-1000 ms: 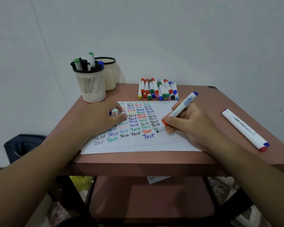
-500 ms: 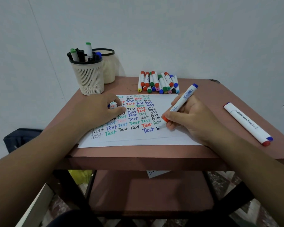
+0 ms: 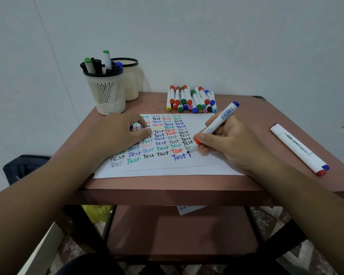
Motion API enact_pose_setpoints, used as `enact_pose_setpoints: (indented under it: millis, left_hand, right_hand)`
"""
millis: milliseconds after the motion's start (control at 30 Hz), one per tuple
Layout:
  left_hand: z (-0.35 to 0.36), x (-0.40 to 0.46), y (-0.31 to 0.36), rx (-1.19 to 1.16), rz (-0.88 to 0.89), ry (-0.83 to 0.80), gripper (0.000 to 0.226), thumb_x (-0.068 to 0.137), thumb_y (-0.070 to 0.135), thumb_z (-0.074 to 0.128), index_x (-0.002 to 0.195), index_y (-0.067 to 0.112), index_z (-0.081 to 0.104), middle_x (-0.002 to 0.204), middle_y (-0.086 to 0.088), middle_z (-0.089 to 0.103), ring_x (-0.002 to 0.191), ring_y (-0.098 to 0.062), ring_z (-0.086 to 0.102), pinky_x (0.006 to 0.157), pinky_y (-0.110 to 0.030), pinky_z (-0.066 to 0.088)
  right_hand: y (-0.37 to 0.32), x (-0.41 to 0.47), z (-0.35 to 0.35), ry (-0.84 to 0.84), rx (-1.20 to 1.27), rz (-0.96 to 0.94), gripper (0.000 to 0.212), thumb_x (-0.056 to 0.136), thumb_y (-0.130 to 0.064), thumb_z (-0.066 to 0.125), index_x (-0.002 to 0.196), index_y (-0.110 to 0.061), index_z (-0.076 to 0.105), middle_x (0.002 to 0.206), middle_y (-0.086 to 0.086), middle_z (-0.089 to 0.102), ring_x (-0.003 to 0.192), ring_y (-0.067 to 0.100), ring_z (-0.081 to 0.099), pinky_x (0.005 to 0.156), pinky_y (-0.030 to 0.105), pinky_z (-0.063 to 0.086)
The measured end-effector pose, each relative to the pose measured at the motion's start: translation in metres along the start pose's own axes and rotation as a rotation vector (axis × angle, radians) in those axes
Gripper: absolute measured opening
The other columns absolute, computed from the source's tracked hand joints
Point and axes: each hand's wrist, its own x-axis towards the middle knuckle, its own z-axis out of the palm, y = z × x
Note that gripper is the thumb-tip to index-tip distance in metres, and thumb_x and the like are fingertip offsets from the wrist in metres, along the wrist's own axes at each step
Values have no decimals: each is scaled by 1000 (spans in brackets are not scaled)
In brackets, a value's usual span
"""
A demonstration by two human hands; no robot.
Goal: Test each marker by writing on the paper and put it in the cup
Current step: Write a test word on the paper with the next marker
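Gripping a white-barrelled marker with a blue end cap point(image 3: 216, 126) between thumb and curled fingers, the right hand point(image 3: 232, 141) holds its dark tip down on the white sheet of paper point(image 3: 205, 163), just right of the last blue "Test" in the bottom row, where a short blue stroke stands. Over on the sheet's left part, the left hand point(image 3: 115, 135) rests on the paper with its fingers curled, and something small and blue shows between the fingertips, too hidden to name. Rows of "Test" in black, blue, green and red cover the page. At the brown table's point(image 3: 246, 108) far left corner stands a cream mesh cup with a black rim point(image 3: 107, 92), several markers upright in it, and a second cream cup point(image 3: 132, 82) just behind. A pile of capped markers point(image 3: 191, 100) lies beyond the paper's far edge. Well to the right lies a long white marker with red and blue ends point(image 3: 298, 149).
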Motion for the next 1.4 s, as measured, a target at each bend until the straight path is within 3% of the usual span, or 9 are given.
enact_pose_setpoints:
  millis: [267,867,1067,1400]
  left_hand:
    - [0,0,0,17,4,2,38,85,74,52,108,45,64,77,9,58,69,-9,55,60,-29,41]
    - [-1,-1,1,18,0,13,37,86,72,53,108,44,64,76,9,59,68,-8,54,58,-28,35]
    - [-1,-1,1,15,-5,9,38,86,72,53,108,44,65,77,8,60,69,-9,56,61,-29,43]
    - [1,0,-1,-3,0,17,37,85,73,54,107,45,65,76,10,58,67,-8,54,58,-28,36]
  right_hand:
    - [-1,-1,-2,32,-23,-9,27,92,1,70,106,-11,51,92,22,74,72,31,71,78,46,63]
    - [-1,-3,-3,35,-67,-2,27,92,2,70,107,-9,51,91,22,74,72,30,70,75,43,64]
    - [-3,-4,-2,28,-70,2,28,91,1,70,111,-6,51,89,21,73,71,29,71,71,38,65]
    - [-2,-2,-3,57,-42,3,26,93,5,67,106,-8,49,87,19,74,67,29,66,77,50,61]
